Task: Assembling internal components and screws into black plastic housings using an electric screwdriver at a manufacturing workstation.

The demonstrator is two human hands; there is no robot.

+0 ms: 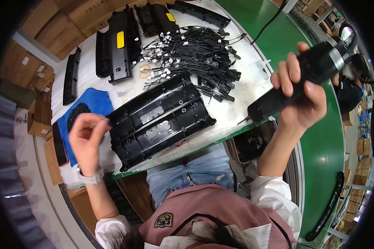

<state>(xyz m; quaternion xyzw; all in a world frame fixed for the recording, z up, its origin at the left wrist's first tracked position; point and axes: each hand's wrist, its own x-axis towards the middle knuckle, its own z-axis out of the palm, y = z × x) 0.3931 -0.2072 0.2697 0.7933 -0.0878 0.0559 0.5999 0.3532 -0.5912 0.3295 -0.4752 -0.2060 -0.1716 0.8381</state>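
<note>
In my right hand (297, 89) I hold a black electric screwdriver (274, 101), raised at the right beyond the table's edge with its thin bit pointing down and left. The fingers of my left hand (86, 139) are pinched together at the left end of two long black plastic housings (160, 118). Anything between those fingertips is too small to make out. The housings lie side by side, inner faces up, showing ribs and screw posts. Partly behind my left hand, a heap of small black screws (79, 109) rests on a blue cloth (97, 99).
A tangle of black cables with white connectors (195, 54) covers the table behind the housings. More black housings (122, 62), some with yellow labels, lie at the back. A dark flat device (59, 143) edges the cloth. Cardboard boxes (56, 33) stand at the far left.
</note>
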